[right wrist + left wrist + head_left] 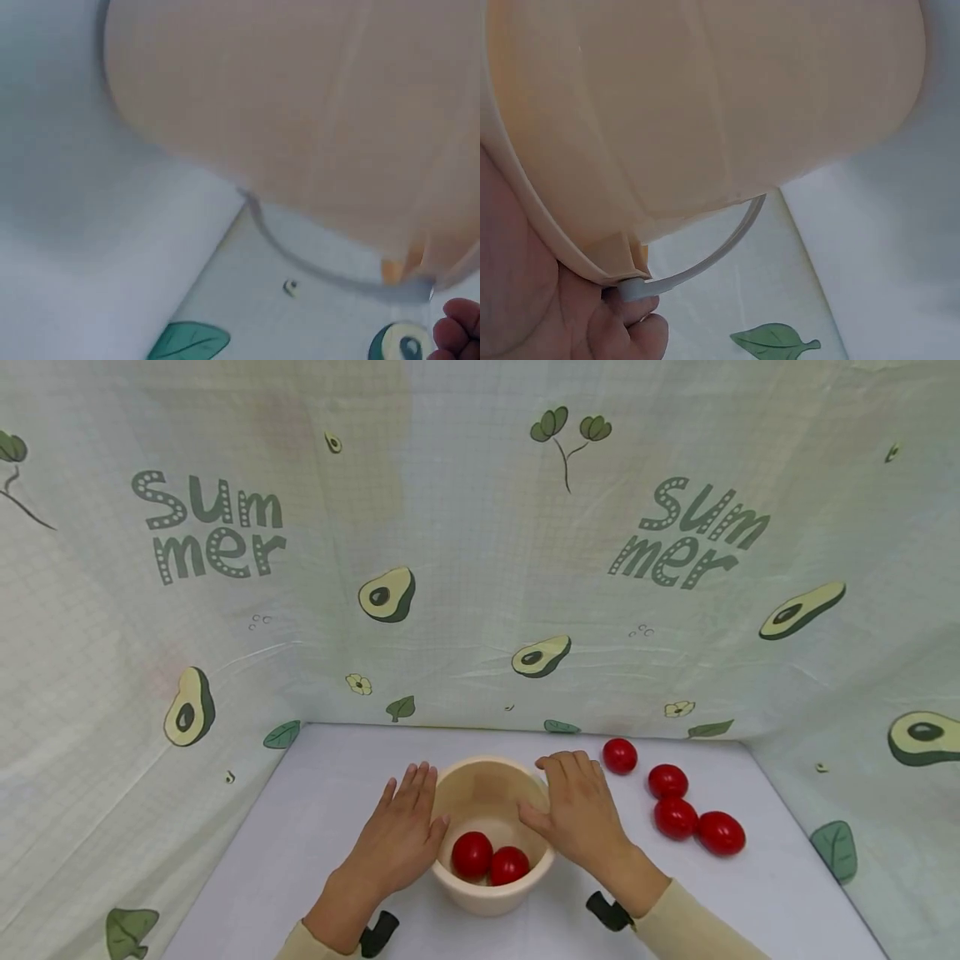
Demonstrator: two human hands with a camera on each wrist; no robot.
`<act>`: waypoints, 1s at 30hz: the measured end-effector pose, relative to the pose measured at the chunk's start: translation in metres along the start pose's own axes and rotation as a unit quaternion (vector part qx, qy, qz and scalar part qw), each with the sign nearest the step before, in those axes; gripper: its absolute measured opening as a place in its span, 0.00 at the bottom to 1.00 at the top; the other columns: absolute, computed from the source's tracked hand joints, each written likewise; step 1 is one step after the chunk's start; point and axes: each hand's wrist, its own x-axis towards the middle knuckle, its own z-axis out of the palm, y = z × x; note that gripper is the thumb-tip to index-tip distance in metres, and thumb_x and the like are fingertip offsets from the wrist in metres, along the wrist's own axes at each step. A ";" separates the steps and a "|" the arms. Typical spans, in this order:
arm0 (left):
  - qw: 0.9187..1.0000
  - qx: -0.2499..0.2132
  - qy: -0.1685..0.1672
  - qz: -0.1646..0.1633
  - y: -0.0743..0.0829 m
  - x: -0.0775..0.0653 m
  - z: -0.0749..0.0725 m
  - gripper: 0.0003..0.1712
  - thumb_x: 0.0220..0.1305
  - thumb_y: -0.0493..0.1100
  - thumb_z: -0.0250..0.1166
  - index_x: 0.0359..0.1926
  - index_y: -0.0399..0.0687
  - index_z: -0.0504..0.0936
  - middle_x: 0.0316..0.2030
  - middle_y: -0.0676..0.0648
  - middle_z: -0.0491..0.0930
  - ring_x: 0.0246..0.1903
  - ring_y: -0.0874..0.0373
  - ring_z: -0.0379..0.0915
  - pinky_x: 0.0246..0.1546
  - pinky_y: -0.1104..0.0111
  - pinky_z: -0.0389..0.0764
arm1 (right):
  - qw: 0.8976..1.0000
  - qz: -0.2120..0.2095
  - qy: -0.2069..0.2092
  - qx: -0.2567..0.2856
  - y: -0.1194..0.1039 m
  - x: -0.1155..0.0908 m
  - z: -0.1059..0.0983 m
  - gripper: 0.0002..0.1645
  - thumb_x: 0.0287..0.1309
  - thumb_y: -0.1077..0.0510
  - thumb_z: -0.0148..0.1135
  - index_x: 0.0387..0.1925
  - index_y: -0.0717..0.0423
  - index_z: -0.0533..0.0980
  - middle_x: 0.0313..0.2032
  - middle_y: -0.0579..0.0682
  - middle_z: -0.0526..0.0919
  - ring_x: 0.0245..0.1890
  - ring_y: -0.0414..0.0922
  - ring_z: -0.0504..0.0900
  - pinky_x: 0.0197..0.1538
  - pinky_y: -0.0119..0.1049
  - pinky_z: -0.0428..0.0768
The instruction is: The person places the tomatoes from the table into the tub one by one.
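Observation:
A cream-coloured bucket (491, 904) stands upright on the table, with two glossy red egg-shaped objects (472, 855) lying inside it. Against the left side of its rim is my left hand (401, 831), fingers straight and thumb at the rim. My right hand (583, 806) is over the right rim, its thumb spread above the opening and its fingers slightly bent. In the left wrist view, fingertips are close to the joint of the grey curved handle (727, 247). The right wrist view shows fingertips just apart from the handle's other joint.
Several more glossy red egg-shaped objects (676, 819) lie on the white table (300, 860), right of the bucket. A printed cloth (465, 527) with avocados and leaves hangs behind the table and along both sides.

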 end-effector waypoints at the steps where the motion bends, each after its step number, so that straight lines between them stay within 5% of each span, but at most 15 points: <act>1: 1.000 0.004 -0.001 0.001 0.000 0.000 0.000 0.41 0.80 0.54 0.55 0.80 0.31 0.58 0.80 0.33 0.58 0.82 0.38 0.49 0.80 0.41 0.53 | 1.000 0.008 -0.002 -0.003 0.009 -0.004 -0.003 0.35 0.51 0.40 0.76 0.50 0.62 0.79 0.43 0.56 0.82 0.45 0.53 0.76 0.46 0.47 0.75; 11: 0.999 0.035 0.016 -0.006 0.004 -0.003 -0.007 0.42 0.79 0.58 0.57 0.77 0.30 0.64 0.78 0.32 0.62 0.80 0.38 0.54 0.80 0.41 0.54 | 0.992 0.074 -0.046 -0.089 0.119 -0.078 -0.035 0.39 0.44 0.47 0.81 0.50 0.68 0.77 0.46 0.66 0.81 0.48 0.64 0.76 0.49 0.63 0.76; 17: 1.000 0.026 0.000 -0.002 0.004 -0.004 -0.007 0.44 0.80 0.61 0.54 0.79 0.31 0.62 0.80 0.34 0.59 0.81 0.38 0.51 0.80 0.40 0.52 | 0.967 0.144 -0.135 -0.162 0.174 -0.120 -0.055 0.50 0.41 0.43 0.86 0.56 0.73 0.74 0.52 0.73 0.77 0.54 0.71 0.71 0.55 0.74 0.73; 23: 1.000 0.012 -0.013 -0.006 0.000 -0.002 -0.005 0.46 0.78 0.62 0.54 0.81 0.33 0.58 0.81 0.35 0.56 0.83 0.39 0.47 0.81 0.40 0.48 | 0.939 0.197 -0.206 -0.191 0.207 -0.149 -0.059 0.56 0.38 0.37 0.86 0.55 0.76 0.73 0.52 0.78 0.75 0.54 0.75 0.69 0.57 0.78 0.70; 30: 1.000 0.003 0.000 -0.001 -0.003 -0.002 -0.002 0.45 0.78 0.60 0.56 0.80 0.31 0.59 0.80 0.34 0.58 0.82 0.38 0.49 0.81 0.39 0.50 | 0.929 0.224 -0.229 -0.184 0.221 -0.164 -0.048 0.57 0.38 0.35 0.85 0.53 0.77 0.73 0.49 0.78 0.76 0.52 0.74 0.69 0.55 0.77 0.71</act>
